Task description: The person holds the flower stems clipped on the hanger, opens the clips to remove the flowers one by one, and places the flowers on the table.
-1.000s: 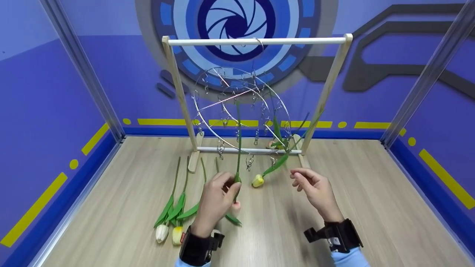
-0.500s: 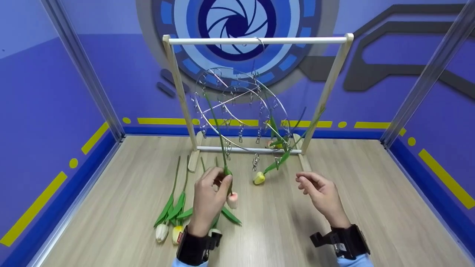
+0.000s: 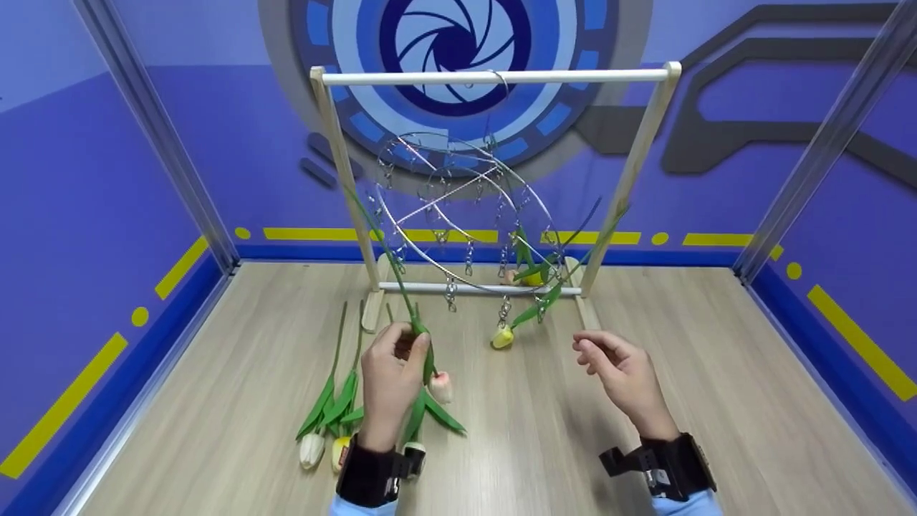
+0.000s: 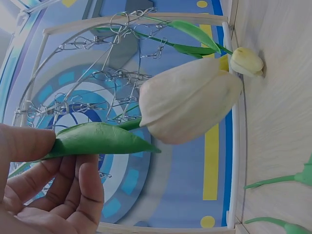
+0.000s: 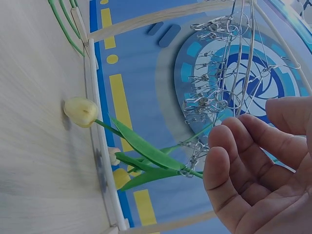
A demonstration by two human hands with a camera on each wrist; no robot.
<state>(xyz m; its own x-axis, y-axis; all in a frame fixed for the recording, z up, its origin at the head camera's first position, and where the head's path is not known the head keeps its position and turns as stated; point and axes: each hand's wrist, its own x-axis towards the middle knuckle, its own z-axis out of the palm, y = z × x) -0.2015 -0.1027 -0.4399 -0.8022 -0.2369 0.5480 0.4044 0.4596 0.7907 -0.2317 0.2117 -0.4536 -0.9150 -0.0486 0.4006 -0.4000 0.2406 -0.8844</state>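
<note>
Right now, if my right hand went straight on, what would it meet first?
Likely a metal clip, or the leaf of the nearest hanging yellow tulip, ahead of your right hand; depth is unclear.

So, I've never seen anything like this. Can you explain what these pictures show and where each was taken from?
There's no robot here, only a person's two bare hands, with a black band on each wrist. The upright picture comes from a camera on the head, looking forward and down. The two sideways ones come from cameras on the wrists, each watching its own hand.

The left hand pinches a pale tulip, its bloom pointing down. The right hand holds nothing, its fingers loosely curled. More tulips, including a white tulip, lie on the table. Behind stands a frame bearing a round wire hanger with clips. At its right side, a yellow tulip slants bloom-down, with others behind it.
</note>
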